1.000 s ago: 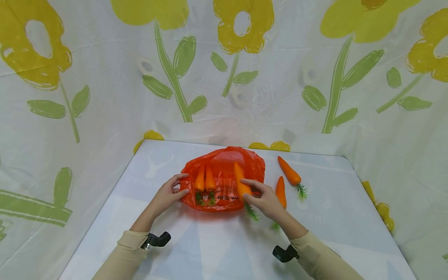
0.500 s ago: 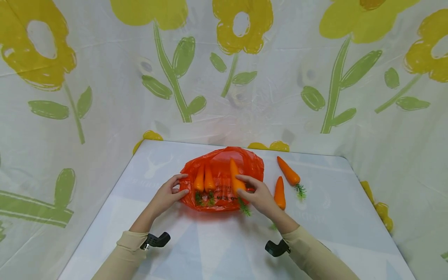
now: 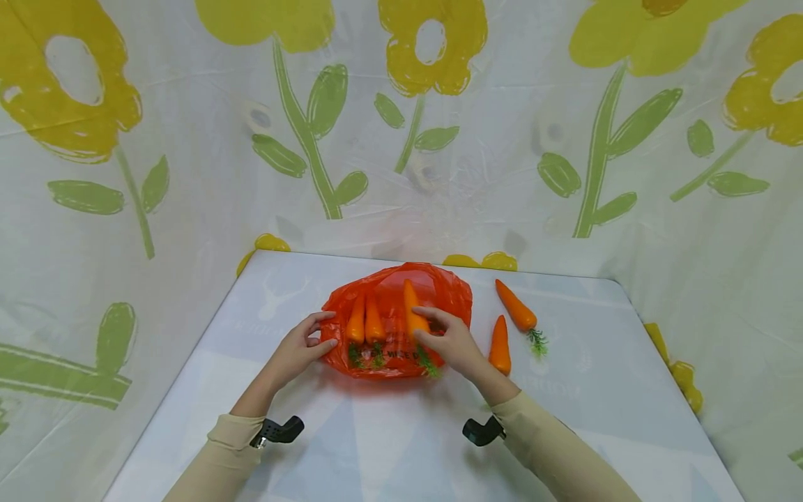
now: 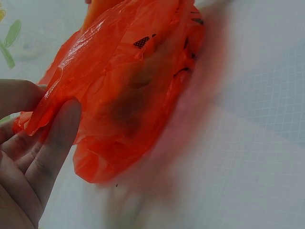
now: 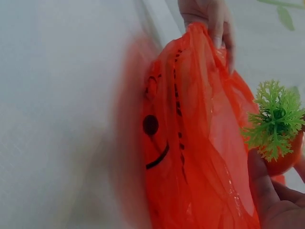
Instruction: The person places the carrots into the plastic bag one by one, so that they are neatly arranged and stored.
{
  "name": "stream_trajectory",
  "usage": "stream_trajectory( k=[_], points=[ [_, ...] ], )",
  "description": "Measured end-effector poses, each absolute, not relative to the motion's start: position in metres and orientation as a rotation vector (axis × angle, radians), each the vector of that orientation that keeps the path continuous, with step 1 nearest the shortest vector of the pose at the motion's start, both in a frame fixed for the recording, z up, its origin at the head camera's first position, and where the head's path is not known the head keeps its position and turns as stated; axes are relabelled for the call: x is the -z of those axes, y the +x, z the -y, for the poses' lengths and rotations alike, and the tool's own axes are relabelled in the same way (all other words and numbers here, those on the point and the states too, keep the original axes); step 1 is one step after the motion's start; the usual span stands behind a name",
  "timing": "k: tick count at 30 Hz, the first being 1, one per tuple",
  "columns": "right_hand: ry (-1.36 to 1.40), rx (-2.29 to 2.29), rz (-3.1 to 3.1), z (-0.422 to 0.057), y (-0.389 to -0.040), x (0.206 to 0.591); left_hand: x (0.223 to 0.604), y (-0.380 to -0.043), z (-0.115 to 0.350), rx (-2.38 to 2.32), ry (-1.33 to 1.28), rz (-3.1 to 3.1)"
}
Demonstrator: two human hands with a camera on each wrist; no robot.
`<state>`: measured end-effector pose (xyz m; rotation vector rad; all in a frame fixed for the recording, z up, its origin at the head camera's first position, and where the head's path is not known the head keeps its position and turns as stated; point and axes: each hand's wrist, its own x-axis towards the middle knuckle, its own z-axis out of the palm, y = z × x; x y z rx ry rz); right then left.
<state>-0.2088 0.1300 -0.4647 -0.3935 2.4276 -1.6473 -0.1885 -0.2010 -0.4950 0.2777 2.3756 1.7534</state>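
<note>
Carried leftward since the earlier frames, the held carrot [image 3: 410, 300] now lies further across the mouth of the red bag [image 3: 439, 284], and the right hand [image 3: 454, 343] has travelled with it. The left hand [image 3: 305, 348] keeps its place at the bag's left edge.

Right fingers and thumb grasp the carrot near its leafy end, so its tip points toward the bag's far side and its greens [image 5: 274, 119] hang by the near rim. Left thumb and fingers pinch the bag's plastic.

Judging from how things lie, the work is about midway: two carrots, one [image 3: 355, 321] beside another [image 3: 373, 322], already rest in the left part of the bag; the third is at the bag but not yet let go; two more remain on the table [image 3: 351, 446] to the right of the bag, a nearer carrot [image 3: 500, 346] and a farther carrot [image 3: 516, 305].

The nearer one's leafy end is largely hidden behind the right forearm. Through the bag's near wall, the left wrist view gives only dark, blurred shapes. Whether the held carrot touches the bag's inner surface cannot be told, and the print on the plastic is partly covered.
</note>
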Motion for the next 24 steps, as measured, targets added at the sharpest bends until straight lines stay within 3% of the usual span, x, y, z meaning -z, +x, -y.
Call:
stream_trajectory(
  k=[24],
  points=[
    [-0.361,1.682,-2.388,-0.101,-0.235,0.476,0.498,-0.187,0.201,-1.759,0.284,-2.368]
  ],
)
